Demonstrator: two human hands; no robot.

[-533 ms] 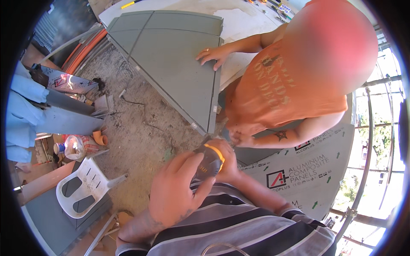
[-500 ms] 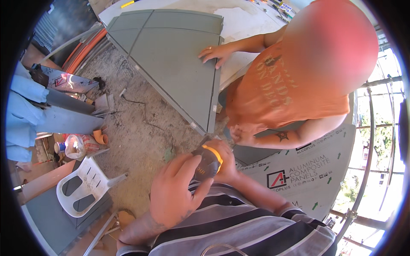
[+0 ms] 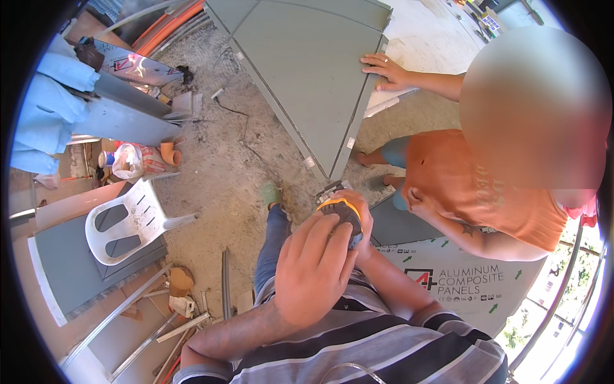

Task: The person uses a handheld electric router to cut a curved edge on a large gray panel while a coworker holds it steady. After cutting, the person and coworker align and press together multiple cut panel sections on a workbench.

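A black-and-yellow power tool point(image 3: 348, 210) is in front of my chest, with a metal part at its far end. My right hand point(image 3: 363, 221) wraps round its right side. My left hand point(image 3: 313, 265) lies over the tool's back end, fingers bent against it and covering much of it, so its exact kind is hard to make out. Just beyond the tool's metal end is the pointed corner of a large grey composite panel point(image 3: 307, 70), with small pale tabs along its folded edges. A co-worker's hand point(image 3: 387, 72) rests flat on that panel's right edge.
The co-worker in an orange shirt point(image 3: 441, 166) stands close on the right. A printed panel sheet point(image 3: 473, 275) lies beside me at right. To the left are a white plastic chair point(image 3: 128, 217), a cable point(image 3: 246, 125) on the rough floor, and metal strips point(image 3: 115, 313).
My left hand has closed over the tool's back end. My view has shifted, so the panel sits higher and my leg and foot show. The co-worker appears farther right, one hand still on the panel.
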